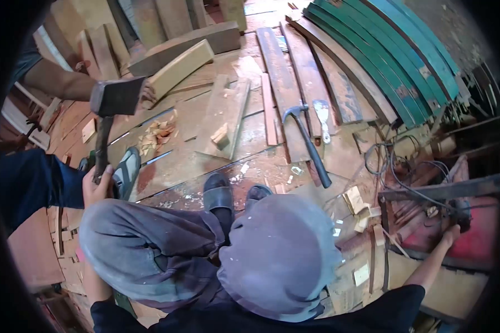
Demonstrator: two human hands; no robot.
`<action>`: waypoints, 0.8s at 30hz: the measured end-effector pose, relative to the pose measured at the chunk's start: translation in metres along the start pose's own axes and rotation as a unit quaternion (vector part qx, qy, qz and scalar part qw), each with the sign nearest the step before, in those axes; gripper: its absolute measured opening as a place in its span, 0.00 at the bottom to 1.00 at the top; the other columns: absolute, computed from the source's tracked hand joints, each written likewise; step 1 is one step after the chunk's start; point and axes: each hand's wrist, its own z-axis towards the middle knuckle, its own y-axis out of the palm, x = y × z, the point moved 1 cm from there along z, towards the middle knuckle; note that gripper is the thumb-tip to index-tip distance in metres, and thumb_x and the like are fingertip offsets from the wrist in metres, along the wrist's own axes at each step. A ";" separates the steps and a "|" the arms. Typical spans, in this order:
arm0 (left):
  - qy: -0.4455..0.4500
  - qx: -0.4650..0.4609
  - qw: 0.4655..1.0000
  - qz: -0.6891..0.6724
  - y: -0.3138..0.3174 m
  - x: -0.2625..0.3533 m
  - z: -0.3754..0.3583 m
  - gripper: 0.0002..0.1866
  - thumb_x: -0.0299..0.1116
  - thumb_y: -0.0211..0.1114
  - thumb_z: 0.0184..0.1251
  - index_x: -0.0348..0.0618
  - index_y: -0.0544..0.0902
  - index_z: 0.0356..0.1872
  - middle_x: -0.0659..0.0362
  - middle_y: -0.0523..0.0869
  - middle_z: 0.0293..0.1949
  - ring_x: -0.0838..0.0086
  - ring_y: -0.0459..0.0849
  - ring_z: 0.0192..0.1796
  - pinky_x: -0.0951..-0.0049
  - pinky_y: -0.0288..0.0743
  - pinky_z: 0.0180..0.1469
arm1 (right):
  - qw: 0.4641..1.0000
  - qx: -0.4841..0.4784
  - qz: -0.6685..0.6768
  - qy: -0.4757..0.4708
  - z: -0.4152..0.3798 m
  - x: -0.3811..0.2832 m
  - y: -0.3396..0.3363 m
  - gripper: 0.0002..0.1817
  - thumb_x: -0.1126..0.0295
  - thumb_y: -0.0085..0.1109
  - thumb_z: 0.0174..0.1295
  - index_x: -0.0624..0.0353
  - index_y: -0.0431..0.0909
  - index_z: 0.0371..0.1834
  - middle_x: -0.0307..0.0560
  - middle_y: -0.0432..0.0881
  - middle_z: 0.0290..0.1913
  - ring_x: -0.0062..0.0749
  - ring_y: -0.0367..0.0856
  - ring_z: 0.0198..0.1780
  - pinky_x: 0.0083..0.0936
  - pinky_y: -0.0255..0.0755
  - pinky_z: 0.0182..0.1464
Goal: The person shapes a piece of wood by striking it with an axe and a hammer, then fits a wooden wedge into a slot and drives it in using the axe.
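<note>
My left hand [96, 188] is wrapped round the handle of a hatchet [116, 99], held upright at the left with its broad head at the top. Far to the right, my right hand [453, 233] is by a dark object [462, 213] near the end of a cable; its fingers are small and partly hidden, so its grip is unclear. Ahead of my knees, a claw hammer [308, 143] with a dark handle lies across a plank [280, 83]. Beside it rests a scraper [322, 117]. Wood chips [156, 135] are piled beyond the hatchet.
Another person's hand [148, 93] touches a pale wood block [180, 69] behind the hatchet head. That person's shoe [129, 169] is close to my left hand. Green curved boards [383, 61] are stacked at upper right. Cables [397, 161] loop on the right.
</note>
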 end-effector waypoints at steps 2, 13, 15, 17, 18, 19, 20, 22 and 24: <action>0.012 -0.008 1.000 0.006 -0.001 -0.004 0.002 0.14 0.37 0.64 0.70 0.42 0.74 0.26 0.72 0.67 0.19 0.88 0.61 0.21 0.80 0.50 0.23 | 0.996 0.015 -0.084 -0.016 -0.001 -0.001 -0.001 0.15 0.72 0.50 0.60 0.71 0.79 0.45 0.75 0.81 0.44 0.66 0.80 0.51 0.51 0.73 0.47; 0.008 -0.047 0.998 0.046 0.003 0.006 0.001 0.10 0.33 0.65 0.69 0.39 0.78 0.30 0.71 0.69 0.21 0.88 0.62 0.24 0.81 0.52 0.25 | 0.994 0.039 -0.101 -0.018 -0.015 -0.008 -0.018 0.17 0.65 0.53 0.64 0.71 0.79 0.43 0.72 0.82 0.42 0.67 0.79 0.49 0.53 0.72 0.47; -0.016 -0.042 0.999 0.025 0.002 0.006 0.001 0.11 0.35 0.66 0.69 0.40 0.77 0.29 0.71 0.69 0.21 0.88 0.62 0.22 0.81 0.51 0.24 | 0.994 0.059 -0.094 -0.023 -0.016 -0.001 -0.019 0.19 0.60 0.55 0.64 0.70 0.80 0.41 0.68 0.83 0.41 0.65 0.80 0.48 0.50 0.72 0.49; -0.020 -0.045 0.999 0.013 -0.001 -0.007 0.005 0.12 0.35 0.65 0.69 0.41 0.76 0.28 0.71 0.70 0.20 0.88 0.63 0.21 0.80 0.52 0.23 | 0.993 0.068 -0.098 0.008 -0.012 0.003 -0.018 0.21 0.57 0.56 0.65 0.68 0.81 0.43 0.66 0.84 0.43 0.62 0.81 0.49 0.48 0.73 0.50; -0.022 -0.047 0.999 0.007 -0.003 -0.011 0.006 0.12 0.36 0.65 0.70 0.42 0.76 0.28 0.71 0.70 0.19 0.87 0.63 0.20 0.80 0.52 0.22 | 0.992 0.072 -0.099 0.023 -0.012 0.001 -0.022 0.22 0.56 0.56 0.65 0.67 0.82 0.45 0.64 0.84 0.44 0.61 0.81 0.49 0.47 0.73 0.50; -0.038 -0.043 0.998 -0.014 0.003 -0.006 0.006 0.13 0.37 0.64 0.70 0.44 0.74 0.27 0.70 0.69 0.18 0.87 0.63 0.18 0.80 0.53 0.20 | 0.994 0.079 -0.064 0.039 -0.006 0.007 -0.020 0.22 0.54 0.55 0.65 0.66 0.82 0.46 0.64 0.84 0.45 0.60 0.81 0.49 0.47 0.73 0.51; -0.074 -0.065 0.994 -0.040 0.010 0.002 0.009 0.15 0.40 0.63 0.71 0.45 0.73 0.27 0.71 0.68 0.17 0.87 0.62 0.15 0.81 0.52 0.18 | 0.995 0.084 -0.028 0.055 -0.002 0.012 -0.019 0.23 0.53 0.55 0.65 0.64 0.83 0.47 0.63 0.84 0.45 0.60 0.82 0.49 0.47 0.73 0.51; -0.147 -0.141 0.976 -0.079 0.028 0.045 0.019 0.16 0.43 0.63 0.71 0.45 0.73 0.27 0.71 0.67 0.16 0.87 0.62 0.13 0.81 0.52 0.16 | 0.994 0.066 0.025 0.087 -0.006 -0.003 -0.027 0.24 0.50 0.53 0.66 0.61 0.84 0.48 0.59 0.85 0.47 0.55 0.83 0.49 0.46 0.74 0.51; -0.130 -0.213 0.963 -0.102 0.045 0.044 0.066 0.15 0.43 0.61 0.72 0.46 0.73 0.28 0.68 0.68 0.15 0.83 0.63 0.11 0.79 0.54 0.14 | 0.991 0.068 -0.010 0.116 -0.016 -0.037 -0.045 0.22 0.54 0.51 0.69 0.62 0.83 0.51 0.57 0.86 0.47 0.52 0.84 0.48 0.43 0.74 0.51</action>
